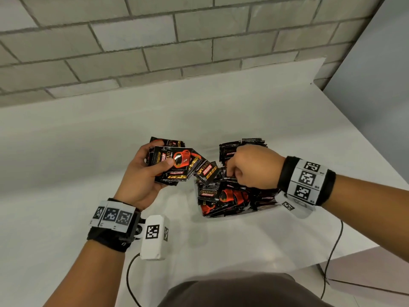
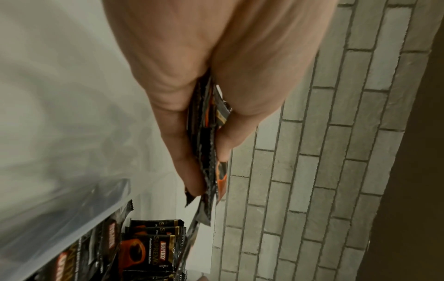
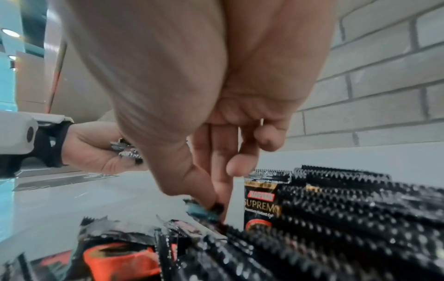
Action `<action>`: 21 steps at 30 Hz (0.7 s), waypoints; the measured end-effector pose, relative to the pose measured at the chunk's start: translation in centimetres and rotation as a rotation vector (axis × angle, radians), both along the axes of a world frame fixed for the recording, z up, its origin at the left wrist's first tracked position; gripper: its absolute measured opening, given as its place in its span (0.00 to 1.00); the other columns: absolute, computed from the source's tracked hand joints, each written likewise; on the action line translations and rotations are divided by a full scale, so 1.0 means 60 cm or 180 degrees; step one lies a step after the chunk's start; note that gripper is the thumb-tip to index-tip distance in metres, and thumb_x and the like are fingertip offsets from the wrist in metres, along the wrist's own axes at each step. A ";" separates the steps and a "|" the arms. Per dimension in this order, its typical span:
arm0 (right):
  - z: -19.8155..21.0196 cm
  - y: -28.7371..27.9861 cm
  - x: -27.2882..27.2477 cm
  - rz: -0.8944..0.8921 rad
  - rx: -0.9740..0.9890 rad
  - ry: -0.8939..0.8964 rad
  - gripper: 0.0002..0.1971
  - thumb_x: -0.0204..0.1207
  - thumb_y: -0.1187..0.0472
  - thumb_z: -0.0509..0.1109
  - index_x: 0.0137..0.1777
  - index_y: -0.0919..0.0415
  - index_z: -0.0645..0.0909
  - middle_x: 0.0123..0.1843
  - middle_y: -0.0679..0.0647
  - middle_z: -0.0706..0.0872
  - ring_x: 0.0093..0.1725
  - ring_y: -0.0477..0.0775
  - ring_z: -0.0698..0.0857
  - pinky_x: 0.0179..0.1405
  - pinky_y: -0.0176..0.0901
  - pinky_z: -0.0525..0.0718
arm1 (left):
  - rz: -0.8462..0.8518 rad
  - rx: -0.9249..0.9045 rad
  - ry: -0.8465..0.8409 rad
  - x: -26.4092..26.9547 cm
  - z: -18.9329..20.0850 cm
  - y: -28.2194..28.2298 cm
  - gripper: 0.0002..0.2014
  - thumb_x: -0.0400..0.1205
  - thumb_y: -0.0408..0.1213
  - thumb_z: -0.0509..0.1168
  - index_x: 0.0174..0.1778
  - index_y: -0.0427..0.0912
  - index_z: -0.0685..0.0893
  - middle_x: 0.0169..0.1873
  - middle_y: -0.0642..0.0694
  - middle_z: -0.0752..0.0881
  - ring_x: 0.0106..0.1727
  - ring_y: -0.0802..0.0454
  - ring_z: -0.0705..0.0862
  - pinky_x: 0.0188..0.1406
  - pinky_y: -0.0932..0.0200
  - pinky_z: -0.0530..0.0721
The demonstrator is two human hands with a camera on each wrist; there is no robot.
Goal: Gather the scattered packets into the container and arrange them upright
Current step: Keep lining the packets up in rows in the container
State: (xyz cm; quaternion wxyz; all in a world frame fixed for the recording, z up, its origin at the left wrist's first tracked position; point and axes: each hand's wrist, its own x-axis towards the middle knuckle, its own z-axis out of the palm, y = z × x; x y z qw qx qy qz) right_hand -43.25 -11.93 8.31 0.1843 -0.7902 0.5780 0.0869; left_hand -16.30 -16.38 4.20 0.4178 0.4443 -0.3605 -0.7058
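Note:
My left hand (image 1: 159,161) grips a fanned stack of black and red coffee packets (image 1: 177,166), held above the white table left of the container. The left wrist view shows the stack (image 2: 207,133) edge-on between thumb and fingers (image 2: 192,171). The clear plastic container (image 1: 269,208) is full of packets (image 1: 230,196); some lie jumbled at the front, others stand upright at the back (image 1: 230,149). My right hand (image 1: 230,171) reaches down into it. In the right wrist view, its thumb and forefinger (image 3: 216,209) pinch the edge of a packet (image 3: 199,211) beside an upright packet (image 3: 261,205).
A grey brick wall (image 1: 155,52) backs the white table (image 1: 66,151). The table's edge (image 1: 354,251) runs close on the right, with a black cable (image 1: 334,247) hanging over it. Another cable (image 1: 129,278) trails from the left wrist camera (image 1: 155,237).

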 end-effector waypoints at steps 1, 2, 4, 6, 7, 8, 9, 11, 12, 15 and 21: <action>0.001 0.000 -0.001 -0.0046 -0.0108 -0.0029 0.16 0.76 0.65 0.66 0.58 0.49 0.89 0.35 0.39 0.75 0.40 0.46 0.78 0.45 0.43 0.81 | -0.0002 -0.0002 0.0003 0.001 -0.001 0.000 0.30 0.72 0.26 0.73 0.71 0.48 0.80 0.64 0.37 0.87 0.51 0.38 0.92 0.35 0.47 0.91; 0.002 0.000 -0.001 -0.0098 -0.0193 -0.0091 0.17 0.76 0.65 0.66 0.58 0.47 0.88 0.36 0.40 0.73 0.44 0.48 0.80 0.44 0.44 0.80 | -0.0005 0.0000 0.0010 0.002 -0.002 0.000 0.30 0.72 0.26 0.73 0.71 0.48 0.80 0.64 0.37 0.87 0.50 0.38 0.93 0.35 0.47 0.91; 0.001 0.002 -0.004 -0.0173 -0.0278 -0.0337 0.18 0.76 0.64 0.66 0.59 0.44 0.88 0.39 0.41 0.74 0.50 0.49 0.78 0.45 0.47 0.82 | -0.0015 0.0006 0.0037 0.002 -0.003 -0.001 0.29 0.73 0.26 0.73 0.71 0.48 0.80 0.63 0.38 0.88 0.49 0.40 0.93 0.34 0.48 0.91; 0.003 0.002 -0.009 -0.0219 -0.0365 -0.0563 0.17 0.74 0.65 0.67 0.56 0.47 0.89 0.38 0.38 0.76 0.51 0.45 0.74 0.46 0.47 0.82 | -0.0021 0.0020 0.0054 0.000 -0.004 0.000 0.30 0.73 0.26 0.73 0.71 0.48 0.80 0.62 0.39 0.88 0.49 0.40 0.93 0.34 0.48 0.91; 0.006 0.001 -0.012 -0.0259 -0.0452 -0.0670 0.15 0.73 0.65 0.67 0.53 0.49 0.90 0.39 0.38 0.76 0.51 0.45 0.73 0.47 0.47 0.81 | -0.0026 0.0029 0.0055 -0.001 -0.004 0.000 0.30 0.73 0.26 0.73 0.72 0.47 0.80 0.61 0.39 0.88 0.49 0.40 0.93 0.34 0.48 0.91; 0.009 0.000 -0.016 -0.0336 -0.0559 -0.0793 0.13 0.73 0.64 0.68 0.50 0.50 0.91 0.40 0.39 0.77 0.51 0.46 0.74 0.47 0.47 0.80 | -0.0037 0.0034 0.0053 -0.001 -0.005 0.001 0.31 0.73 0.26 0.73 0.73 0.47 0.80 0.61 0.39 0.88 0.49 0.40 0.93 0.34 0.48 0.91; 0.013 -0.001 -0.020 -0.0424 -0.0668 -0.0929 0.12 0.73 0.63 0.69 0.48 0.50 0.92 0.41 0.42 0.78 0.50 0.47 0.74 0.47 0.47 0.80 | -0.0050 0.0037 0.0050 -0.002 -0.005 0.001 0.31 0.73 0.26 0.73 0.73 0.47 0.80 0.62 0.38 0.88 0.49 0.39 0.93 0.35 0.48 0.91; 0.021 -0.006 -0.029 -0.0577 -0.0789 -0.1172 0.09 0.74 0.60 0.72 0.45 0.46 0.92 0.40 0.45 0.77 0.46 0.47 0.76 0.45 0.47 0.79 | -0.0066 0.0050 0.0058 -0.003 -0.005 0.002 0.29 0.73 0.26 0.73 0.71 0.48 0.81 0.62 0.38 0.88 0.49 0.39 0.93 0.35 0.48 0.91; 0.025 -0.010 -0.035 -0.0638 -0.0797 -0.1261 0.09 0.74 0.60 0.72 0.45 0.44 0.92 0.38 0.46 0.78 0.42 0.47 0.77 0.43 0.45 0.79 | -0.0069 0.0056 0.0068 -0.002 -0.005 0.003 0.29 0.73 0.26 0.73 0.70 0.48 0.81 0.61 0.38 0.88 0.49 0.39 0.93 0.35 0.48 0.91; 0.041 -0.018 -0.051 -0.0964 -0.0574 -0.1513 0.11 0.76 0.62 0.70 0.45 0.46 0.91 0.33 0.46 0.88 0.33 0.48 0.84 0.38 0.41 0.82 | -0.0089 0.0053 0.0052 -0.001 -0.004 0.003 0.29 0.72 0.26 0.73 0.70 0.48 0.81 0.61 0.39 0.89 0.50 0.40 0.93 0.35 0.47 0.91; 0.049 -0.030 -0.060 -0.1103 -0.0573 -0.1525 0.06 0.70 0.50 0.82 0.38 0.49 0.90 0.33 0.47 0.90 0.34 0.44 0.86 0.39 0.42 0.86 | -0.0090 0.0093 0.0013 -0.001 -0.005 0.004 0.30 0.73 0.26 0.73 0.72 0.47 0.80 0.62 0.38 0.88 0.50 0.40 0.93 0.35 0.47 0.91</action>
